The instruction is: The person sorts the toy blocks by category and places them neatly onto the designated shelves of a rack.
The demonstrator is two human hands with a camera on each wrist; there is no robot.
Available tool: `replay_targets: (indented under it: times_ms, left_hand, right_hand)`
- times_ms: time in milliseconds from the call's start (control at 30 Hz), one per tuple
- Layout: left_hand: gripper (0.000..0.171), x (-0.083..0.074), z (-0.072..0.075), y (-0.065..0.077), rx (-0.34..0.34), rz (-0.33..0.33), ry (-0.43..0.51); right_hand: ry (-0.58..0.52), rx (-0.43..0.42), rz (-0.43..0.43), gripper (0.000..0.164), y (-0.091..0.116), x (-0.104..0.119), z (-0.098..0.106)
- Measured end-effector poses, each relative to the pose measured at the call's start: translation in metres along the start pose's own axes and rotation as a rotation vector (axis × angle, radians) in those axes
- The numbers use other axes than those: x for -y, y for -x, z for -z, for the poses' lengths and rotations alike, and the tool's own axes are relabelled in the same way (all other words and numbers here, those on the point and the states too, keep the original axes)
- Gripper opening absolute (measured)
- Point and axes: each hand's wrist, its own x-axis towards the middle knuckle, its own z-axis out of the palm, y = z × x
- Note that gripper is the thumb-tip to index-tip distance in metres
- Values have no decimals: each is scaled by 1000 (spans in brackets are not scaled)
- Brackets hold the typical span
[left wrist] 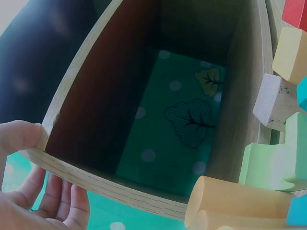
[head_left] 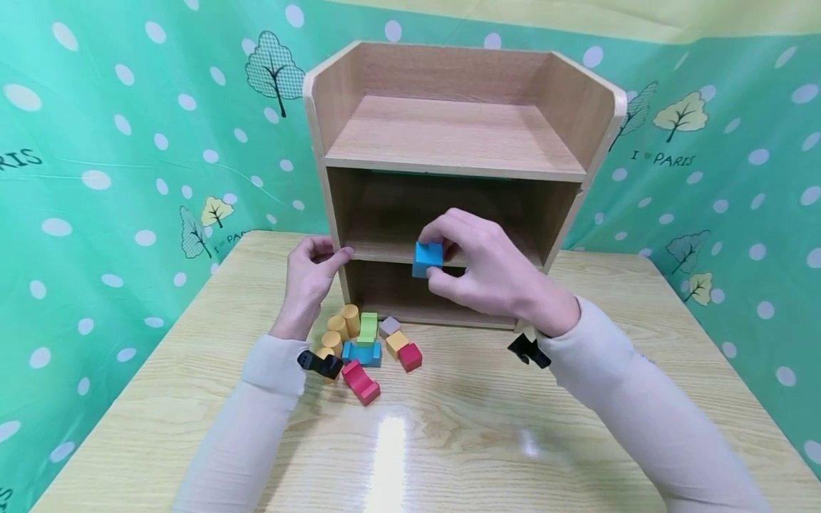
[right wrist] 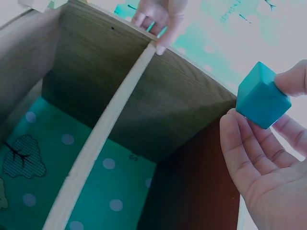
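I see the right hand [head_left: 492, 269], grip clamped on an equal-sided blue cube [head_left: 425, 261], on the near side of the light-wood shelf unit [head_left: 449, 132]; the left hand [head_left: 309, 276] pinches the unit's left edge.

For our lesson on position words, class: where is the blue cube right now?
In the head view, the blue cube is just right of centre, pinched in the person's right hand, seen against the middle board of the wooden shelf unit.
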Motion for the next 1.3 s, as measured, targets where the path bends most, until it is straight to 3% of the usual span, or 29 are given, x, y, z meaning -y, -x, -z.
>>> replay_targets:
  times_ms: [467,1300]
  left_hand:
    - [41,0,0,0,1,8,4]
    - [40,0,0,0,8,-4,11]
  right_hand:
    - [19,-10,12,29,-32,6,16]
    - [32,-46,-2,25,-86,2,22]
